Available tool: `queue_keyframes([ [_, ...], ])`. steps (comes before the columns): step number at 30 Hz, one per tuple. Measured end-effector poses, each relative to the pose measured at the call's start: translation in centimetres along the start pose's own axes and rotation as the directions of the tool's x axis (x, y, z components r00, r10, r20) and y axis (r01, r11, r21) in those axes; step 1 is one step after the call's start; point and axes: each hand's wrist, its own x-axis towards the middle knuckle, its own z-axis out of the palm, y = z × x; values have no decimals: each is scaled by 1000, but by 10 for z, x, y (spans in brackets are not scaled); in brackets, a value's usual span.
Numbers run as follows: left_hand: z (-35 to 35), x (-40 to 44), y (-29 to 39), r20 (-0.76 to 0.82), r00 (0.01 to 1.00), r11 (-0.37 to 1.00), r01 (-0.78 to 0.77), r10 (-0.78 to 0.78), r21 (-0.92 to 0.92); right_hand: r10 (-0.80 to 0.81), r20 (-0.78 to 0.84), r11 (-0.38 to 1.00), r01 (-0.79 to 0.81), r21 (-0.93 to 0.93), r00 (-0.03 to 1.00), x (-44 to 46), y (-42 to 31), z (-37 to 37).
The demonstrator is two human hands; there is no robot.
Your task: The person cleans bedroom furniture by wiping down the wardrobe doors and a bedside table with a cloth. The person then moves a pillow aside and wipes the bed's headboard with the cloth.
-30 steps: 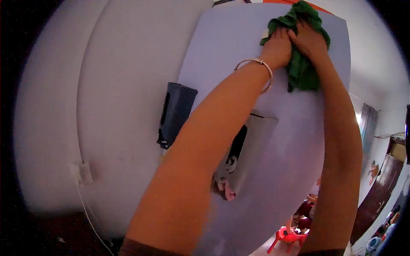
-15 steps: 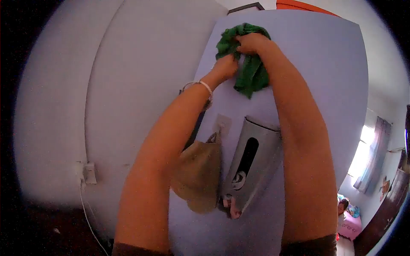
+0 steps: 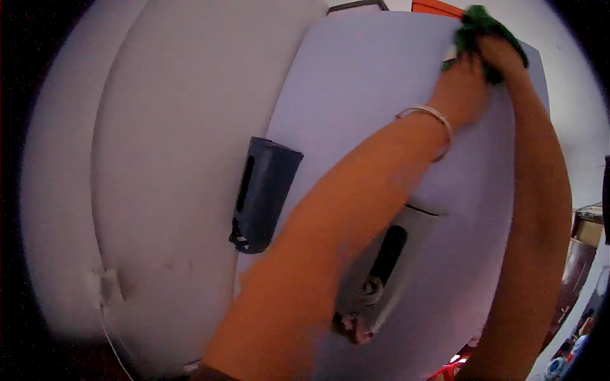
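Reaching to the far right, the left hand [image 3: 466,92] and the right hand [image 3: 502,56] are staying close together at a green cloth [image 3: 481,24]. The cloth is now sitting by the far right corner of a big pale board [image 3: 368,82]; just before, it was lying by the far left side. So the cloth is now covering a bit on the right, and it is leaving the far left part showing. The right hand is resting over the cloth with its fingers bending into it, but blur is hiding whether they are pinching. The left hand is touching the near edge of the cloth, or almost; its fingers are looking too smudgy, so I cannot tell if they are spreading or pressing together. A bracelet [image 3: 422,109] is circling the left wrist. The left arm is crossing between a dark holder [image 3: 272,190] on the left and a grey holder [image 3: 410,260] on the right, partly hiding the grey one.
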Motion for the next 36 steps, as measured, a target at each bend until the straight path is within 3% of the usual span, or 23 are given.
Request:
queue_keyframes([
  [1,1,0,-1,5,1000,1000,7,-7,-5,-5,11,1000,5,-10,1000,-8,-9,1],
  [3,-9,-1,-13,23,1000,1000,16,-15,-20,-10,-182,999,18,42,983,-12,-15,6],
  [4,-16,0,-19,47,999,1000,11,-10,-20,-11,-180,999,17,31,984,4,3,20],
  [6,-39,-3,-41,91,994,998,61,-59,-19,-190,20,936,175,306,982,62,39,60],
  [7,-25,-5,-43,147,983,993,116,-113,-13,-193,27,936,176,303,981,70,46,84],
  [8,-61,-13,-76,141,982,991,131,-128,-13,-178,78,950,151,272,981,93,-5,88],
  [11,-101,-39,-142,327,910,966,231,-257,116,-118,218,979,76,191,969,131,-115,125],
  [13,-136,-63,-172,432,838,920,188,-332,343,-71,295,992,35,125,953,150,-194,125],
  [15,-131,-90,-221,340,856,902,280,-390,329,-197,422,968,109,225,885,106,-279,58],
  [17,-146,-102,-245,248,863,880,362,-441,306,-224,407,954,114,277,886,112,-324,57],
  [19,-174,-116,-251,444,787,807,111,-428,580,-253,392,923,98,373,884,108,-360,74],
  [20,-185,-124,-259,449,782,807,113,-432,579,-262,386,903,83,421,884,103,-375,86],
  [21,-143,-119,-220,529,713,842,160,-460,516,-258,379,883,57,467,889,73,-322,104],
  [23,-146,-126,-223,601,616,842,209,-509,498,-443,237,894,404,194,865,72,-341,126],
  [24,-125,-106,-207,603,615,841,202,-507,502,-439,234,895,399,199,868,71,-313,132],
  [26,-121,-105,-203,646,494,787,141,-582,601,-417,-30,851,402,339,908,56,-316,134],
  [27,-116,-113,-208,648,491,785,135,-583,604,-413,-32,850,398,344,910,50,-316,123],
  [29,-101,-128,-212,485,740,800,118,-466,589,-279,148,911,212,354,949,44,-300,103],
  [30,-101,-123,-205,494,738,809,118,-460,576,-272,162,915,203,347,949,44,-288,100],
  [32,-95,-105,-191,515,781,762,-78,-354,642,-165,164,944,108,313,973,44,-258,93],
  [33,-88,-95,-180,525,777,780,-73,-346,622,-242,133,927,189,323,961,47,-231,86],
  [35,-67,-64,-160,247,901,928,309,-356,210,-197,141,932,141,335,970,67,-169,99],
  [36,-57,-50,-148,256,899,930,316,-356,185,-160,126,925,105,365,979,66,-147,97],
])
